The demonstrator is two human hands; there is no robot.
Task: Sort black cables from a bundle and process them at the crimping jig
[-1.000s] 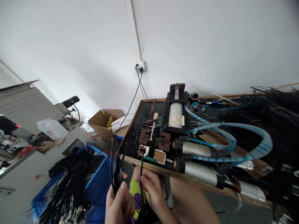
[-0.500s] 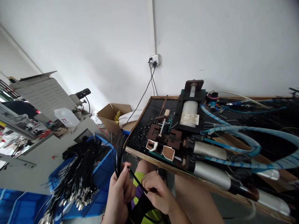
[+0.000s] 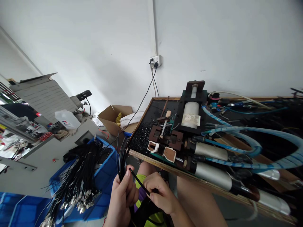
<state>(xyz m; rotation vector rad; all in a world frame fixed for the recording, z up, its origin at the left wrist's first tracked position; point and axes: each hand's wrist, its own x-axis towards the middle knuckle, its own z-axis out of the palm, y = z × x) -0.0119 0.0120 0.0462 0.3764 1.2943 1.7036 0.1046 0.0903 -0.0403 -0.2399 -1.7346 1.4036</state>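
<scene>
At the bottom centre, my left hand (image 3: 124, 192) is closed round a bundle of thin black cables (image 3: 123, 156) that rises above the fist and leans against the table's corner. My right hand (image 3: 158, 193), just to the right, pinches a single black cable (image 3: 137, 181). The tip of that cable reaches my left thumb and forefinger; whether they grip it is hard to tell. Below the hands, more black cable lies over my lap. The metal clamp fixture (image 3: 165, 137) stands on the table beyond my hands, touched by neither.
Pneumatic cylinders (image 3: 213, 176) and looped blue hoses (image 3: 272, 130) fill the table's right side, its wooden edge (image 3: 165, 168) close to my right hand. On the left, a blue bin (image 3: 104, 171) holds cables with metal connectors (image 3: 81, 201). A cardboard box (image 3: 107, 118) stands behind.
The camera view has shifted slightly. The cable bundle's upper ends have swung a little to the right. Both hands keep nearly the same pose and hold.
</scene>
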